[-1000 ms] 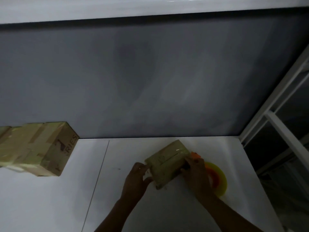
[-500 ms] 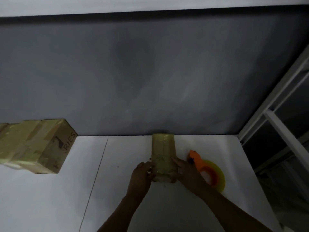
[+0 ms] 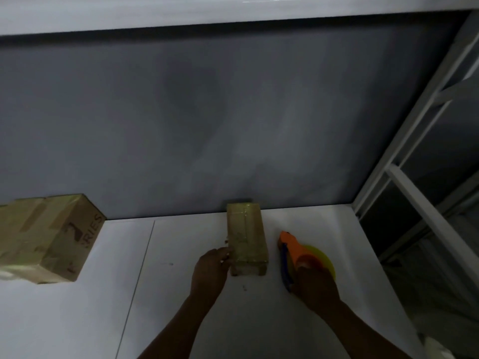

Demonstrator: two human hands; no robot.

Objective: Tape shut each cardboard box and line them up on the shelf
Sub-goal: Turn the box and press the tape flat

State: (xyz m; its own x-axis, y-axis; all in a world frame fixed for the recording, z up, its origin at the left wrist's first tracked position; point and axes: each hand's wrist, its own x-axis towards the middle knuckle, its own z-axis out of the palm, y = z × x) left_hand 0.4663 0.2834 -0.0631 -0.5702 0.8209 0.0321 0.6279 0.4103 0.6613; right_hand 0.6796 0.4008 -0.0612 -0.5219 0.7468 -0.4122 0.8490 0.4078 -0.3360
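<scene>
Head view: left hand (image 3: 210,273) fingers rest spread on the small box (image 3: 246,235); right hand (image 3: 315,283), right of it, grips the tape dispenser (image 3: 291,251).

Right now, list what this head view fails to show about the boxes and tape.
- Large taped box: left part cut off by the frame edge.
- Tape dispenser: rear hidden under the right hand.
- Small box: near left edge covered by the left hand; markings too dim.

White shelf (image 3: 181,307): small taped box (image 3: 246,234) against back wall, orange tape dispenser (image 3: 291,251) beside it, bigger taped box (image 3: 49,237) far left.
</scene>
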